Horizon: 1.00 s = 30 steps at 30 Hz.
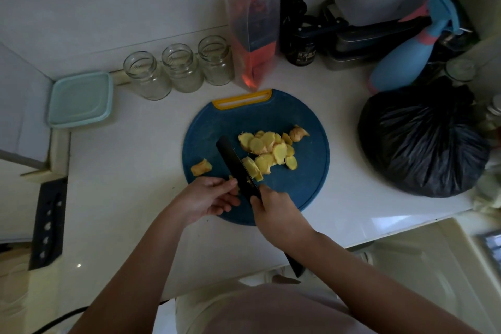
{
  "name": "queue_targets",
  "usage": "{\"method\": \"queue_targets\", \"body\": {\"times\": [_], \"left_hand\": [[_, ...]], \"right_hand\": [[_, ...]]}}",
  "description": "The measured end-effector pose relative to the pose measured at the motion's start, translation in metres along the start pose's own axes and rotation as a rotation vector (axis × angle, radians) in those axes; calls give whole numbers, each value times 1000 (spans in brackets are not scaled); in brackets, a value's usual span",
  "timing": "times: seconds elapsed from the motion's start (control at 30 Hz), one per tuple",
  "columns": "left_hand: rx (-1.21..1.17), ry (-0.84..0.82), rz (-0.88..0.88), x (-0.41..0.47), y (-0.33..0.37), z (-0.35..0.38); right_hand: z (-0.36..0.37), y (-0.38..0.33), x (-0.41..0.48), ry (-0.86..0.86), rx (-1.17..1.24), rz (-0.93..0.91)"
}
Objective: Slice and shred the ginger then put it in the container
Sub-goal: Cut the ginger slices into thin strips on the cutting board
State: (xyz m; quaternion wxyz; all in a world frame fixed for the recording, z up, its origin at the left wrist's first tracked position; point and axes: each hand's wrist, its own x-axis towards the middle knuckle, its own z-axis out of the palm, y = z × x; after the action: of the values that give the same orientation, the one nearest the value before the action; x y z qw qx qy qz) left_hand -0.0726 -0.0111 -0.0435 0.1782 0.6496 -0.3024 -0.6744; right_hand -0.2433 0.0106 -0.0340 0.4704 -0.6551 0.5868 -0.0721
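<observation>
Gripping the black knife (235,164) by its handle, my right hand (273,207) is clamped round it. The blade's long axis runs from lower right to upper left, tip toward the upper left. Just right of the blade lie the ginger slices (267,149), heaped mid-frame on the round blue cutting board (306,179). An unsliced ginger knob (298,133) lies at the heap's upper right, and an end piece (201,167) sits at the board's left edge. My left hand (208,198) curls against the blade's left side; whether it pinches anything I cannot tell. A teal-lidded container (81,99) sits at the left of the frame, with three glass jars (180,68) to its right.
</observation>
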Motion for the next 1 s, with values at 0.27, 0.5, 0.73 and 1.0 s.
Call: {"method": "queue_targets", "body": {"times": [0.27, 0.5, 0.73, 1.0], "left_hand": [[34, 6, -1, 2, 1, 0], [43, 9, -10, 4, 2, 0], [37, 1, -6, 4, 1, -1], [42, -26, -6, 4, 3, -3]], "right_hand": [[-1, -2, 1, -29, -16, 3], [-3, -3, 6, -51, -73, -13], [-7, -3, 11, -77, -120, -36], [-8, -5, 15, -76, -152, -53]]}}
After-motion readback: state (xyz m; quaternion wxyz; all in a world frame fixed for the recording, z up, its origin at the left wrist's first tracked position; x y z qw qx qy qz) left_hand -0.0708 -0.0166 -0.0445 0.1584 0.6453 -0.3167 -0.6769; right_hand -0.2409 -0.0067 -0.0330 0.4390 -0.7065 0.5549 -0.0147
